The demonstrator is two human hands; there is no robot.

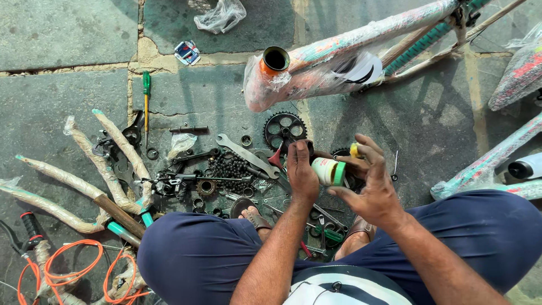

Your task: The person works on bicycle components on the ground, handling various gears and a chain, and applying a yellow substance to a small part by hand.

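Between the two hands, just above the person's knees, sat a small white tub (326,170) with a green rim, its open mouth turned sideways toward the right hand (370,189). The left hand (301,172) was curled around the tub from its far side, fingers pressed together along the back of it. The right hand was half spread, palm toward the tub's mouth; thumb and forefinger pinched something small and yellow (354,149) above it, though I could not tell what it was.

To my eye the tilt was the worry. With the mouth sideways, whatever soft stuff was inside could have slid out onto the trousers or the sandalled foot (252,213) below the left wrist. The yellow bit was held only by the fingertips, and a slip would have sent it down among the scatter under the hands, hard to find again.

Below and to the left of the left hand lay a heap of loose steel balls (228,168); a nudge from the foot or a dropped tub could have sent them rolling across the paving stones. A flat spanner (244,151) lay beside them and a black chainring (284,130) just beyond the left hand's fingertips. Farther out, past both hands, a wrapped bicycle frame (344,53) rested on the ground, its open head tube facing up, where grit might easily have dropped in.
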